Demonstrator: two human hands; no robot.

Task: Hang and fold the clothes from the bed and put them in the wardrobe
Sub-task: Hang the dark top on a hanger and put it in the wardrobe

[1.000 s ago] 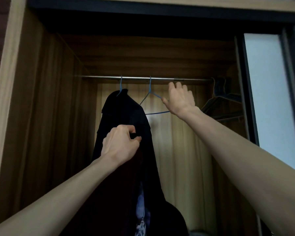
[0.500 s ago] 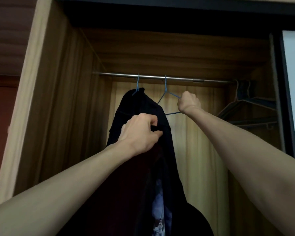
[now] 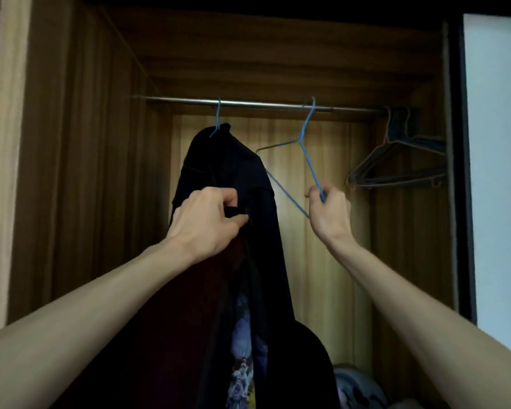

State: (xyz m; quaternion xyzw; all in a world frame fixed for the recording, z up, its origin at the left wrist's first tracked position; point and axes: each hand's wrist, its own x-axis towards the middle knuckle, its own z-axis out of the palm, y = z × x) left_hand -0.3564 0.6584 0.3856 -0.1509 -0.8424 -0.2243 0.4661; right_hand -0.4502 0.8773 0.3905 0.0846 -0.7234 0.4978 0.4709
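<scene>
— Blue wire is pinched by closed fingers [image 3: 322, 199] of the right hand [image 3: 329, 214]; dark garment [image 3: 233, 178] is gripped by the left hand [image 3: 207, 219].

— Advice?

— The empty hanger [image 3: 301, 160] should be lifted until its hook clears the rail [image 3: 263, 103]. It is tilted, long axis slanting down-left; the garment hangs vertically from the rail.

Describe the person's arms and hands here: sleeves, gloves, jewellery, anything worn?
Both forearms are bare right up to the frame edge, with no sleeves showing. The left hand and right hand have no gloves, and no rings, watch or bands can be seen at the fingers or wrists. The lighting is dim, so fine marks cannot be ruled out.
</scene>
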